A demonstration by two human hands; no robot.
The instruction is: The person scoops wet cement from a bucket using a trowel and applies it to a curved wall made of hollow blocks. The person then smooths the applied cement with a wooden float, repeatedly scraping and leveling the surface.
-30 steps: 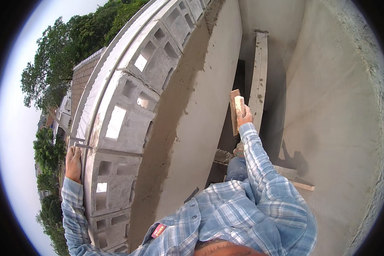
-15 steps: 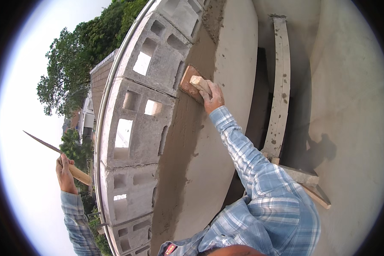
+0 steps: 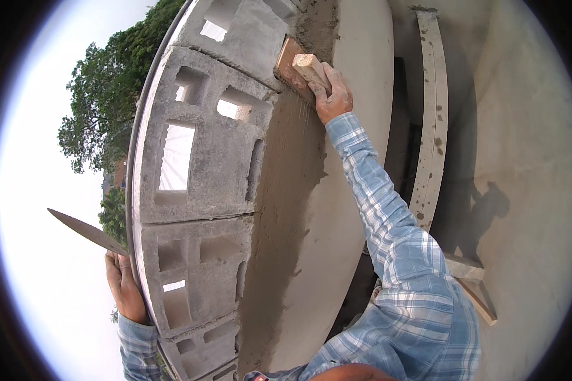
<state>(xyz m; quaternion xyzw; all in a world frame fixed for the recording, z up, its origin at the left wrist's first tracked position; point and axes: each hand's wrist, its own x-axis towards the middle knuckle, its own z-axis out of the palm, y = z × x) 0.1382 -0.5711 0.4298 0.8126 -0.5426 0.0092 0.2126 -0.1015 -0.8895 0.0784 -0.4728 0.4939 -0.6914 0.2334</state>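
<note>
My right hand point(image 3: 335, 96) is closed round the handle of a wooden float point(image 3: 289, 70). The float lies against a strip of wet grey mortar point(image 3: 279, 184), its left edge beside the blocks. At the far left, my left hand point(image 3: 127, 291) grips a trowel point(image 3: 86, 231), whose narrow pointed blade sticks out up and left. That hand is next to the outer edge of the block wall; the trowel's handle is hidden now. Hollow concrete vent blocks point(image 3: 219, 174) with square openings run along the mortar strip's left side.
Smooth plastered wall point(image 3: 353, 159) borders the mortar on the right. Beyond a dark gap stands a long, spotted pale beam point(image 3: 431, 120); short wooden pieces point(image 3: 467, 267) are below it. A thin pipe-like rail point(image 3: 136, 140) follows the blocks' outer edge. Trees point(image 3: 108, 95) show outside.
My right hand and the float have moved up along the mortar strip. My left hand, with the trowel, has come down and right to the wall's outer edge. The view has shifted.
</note>
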